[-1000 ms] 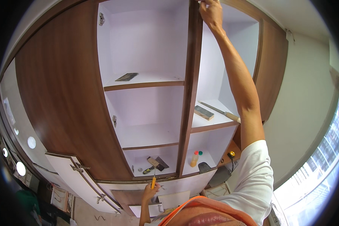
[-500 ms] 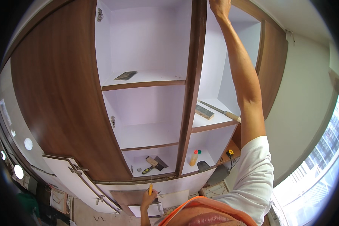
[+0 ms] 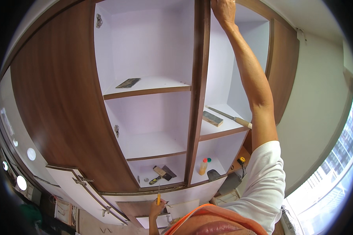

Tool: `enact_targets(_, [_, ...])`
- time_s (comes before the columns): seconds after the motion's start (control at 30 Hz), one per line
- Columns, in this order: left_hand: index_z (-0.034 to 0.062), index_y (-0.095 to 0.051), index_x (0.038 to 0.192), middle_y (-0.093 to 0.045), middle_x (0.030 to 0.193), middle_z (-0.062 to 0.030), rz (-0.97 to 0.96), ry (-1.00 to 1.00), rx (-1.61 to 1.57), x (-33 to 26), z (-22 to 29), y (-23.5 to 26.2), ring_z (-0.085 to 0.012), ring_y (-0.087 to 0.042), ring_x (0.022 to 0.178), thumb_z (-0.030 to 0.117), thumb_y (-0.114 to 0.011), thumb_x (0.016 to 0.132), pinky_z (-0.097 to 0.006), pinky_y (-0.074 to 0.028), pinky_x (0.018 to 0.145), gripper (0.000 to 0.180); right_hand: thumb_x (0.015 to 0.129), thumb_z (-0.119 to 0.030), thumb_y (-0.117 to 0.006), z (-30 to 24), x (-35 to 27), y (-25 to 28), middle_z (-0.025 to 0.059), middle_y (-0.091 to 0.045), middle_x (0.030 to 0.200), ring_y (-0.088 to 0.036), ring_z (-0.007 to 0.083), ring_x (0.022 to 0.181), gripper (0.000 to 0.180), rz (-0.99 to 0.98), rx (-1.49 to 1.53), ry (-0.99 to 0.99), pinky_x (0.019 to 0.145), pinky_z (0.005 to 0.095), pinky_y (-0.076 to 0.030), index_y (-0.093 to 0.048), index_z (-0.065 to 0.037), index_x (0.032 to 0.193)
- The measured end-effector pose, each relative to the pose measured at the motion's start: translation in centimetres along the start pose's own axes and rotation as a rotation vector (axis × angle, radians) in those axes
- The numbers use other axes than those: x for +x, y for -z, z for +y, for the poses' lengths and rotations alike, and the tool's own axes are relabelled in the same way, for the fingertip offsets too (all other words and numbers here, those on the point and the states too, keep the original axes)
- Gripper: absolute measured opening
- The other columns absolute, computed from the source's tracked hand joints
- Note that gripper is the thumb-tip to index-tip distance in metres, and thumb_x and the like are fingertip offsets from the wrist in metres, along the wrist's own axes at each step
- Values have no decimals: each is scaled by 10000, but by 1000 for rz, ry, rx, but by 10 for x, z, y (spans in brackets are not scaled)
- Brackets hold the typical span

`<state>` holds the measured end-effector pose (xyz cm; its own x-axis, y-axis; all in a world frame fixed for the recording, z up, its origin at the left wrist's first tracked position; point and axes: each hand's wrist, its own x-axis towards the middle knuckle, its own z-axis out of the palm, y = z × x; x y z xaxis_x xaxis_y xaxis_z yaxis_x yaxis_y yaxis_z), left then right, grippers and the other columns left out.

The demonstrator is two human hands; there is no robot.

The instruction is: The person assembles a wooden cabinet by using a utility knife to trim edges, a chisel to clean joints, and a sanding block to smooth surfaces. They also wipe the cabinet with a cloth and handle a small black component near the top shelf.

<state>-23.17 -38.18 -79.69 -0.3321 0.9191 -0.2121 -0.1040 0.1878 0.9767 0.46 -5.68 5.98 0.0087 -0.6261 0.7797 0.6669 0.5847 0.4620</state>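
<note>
My left hand, low in the middle, is closed round the yellow handle of a screwdriver, its thin shaft pointing up. My right hand is raised at the top edge of the view, against the upper end of the brown cabinet post. Its fingers are curled, partly cut off; what they hold, if anything, is hidden. Below that arm, a shelf carries a wooden-handled file and a sanding block. A putty knife and a dark-and-yellow-handled tool lie in the bottom left compartment.
A dark flat sheet lies on the upper left shelf. A small bottle and a tape measure sit at the lower right. A detached white door panel with hinges leans at the lower left. A window is at right.
The view has shifted slightly, and more of my raised right hand shows, a little lower and further left. My left hand still holds the screwdriver, nearly in place.
</note>
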Motion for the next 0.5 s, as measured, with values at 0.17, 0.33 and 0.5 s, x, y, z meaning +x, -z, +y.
enact_targets(0.17, [30, -657, 982, -655, 868, -28, -57, -65, -34, 12, 0, -1, -108, -637, 751, 147, -740, 923, -264, -578, 674, 155, 929, -31, -634, 4, 10, 1, 163, -720, 1043, -711, 336, 845, 117, -10, 245, -266, 761, 417, -565, -741, -47, 971])
enact_targets(0.33, [34, -659, 984, -662, 880, -30, -39, -79, -53, 16, -9, -2, -108, -630, 727, 159, -730, 931, -267, -567, 662, 153, 922, -120, -715, 18, 18, -6, 155, -703, 988, -677, 330, 788, 106, -98, 147, -215, 721, 430, -536, -721, -44, 995])
enact_targets(0.5, [70, -675, 964, -650, 816, -10, -44, 65, 105, 8, -13, -1, -95, -617, 689, 174, -739, 921, -247, -507, 594, 129, 935, -171, -706, 8, 24, -6, 143, -694, 959, -679, 335, 800, 131, -124, 89, -238, 712, 438, -526, -715, -59, 1001])
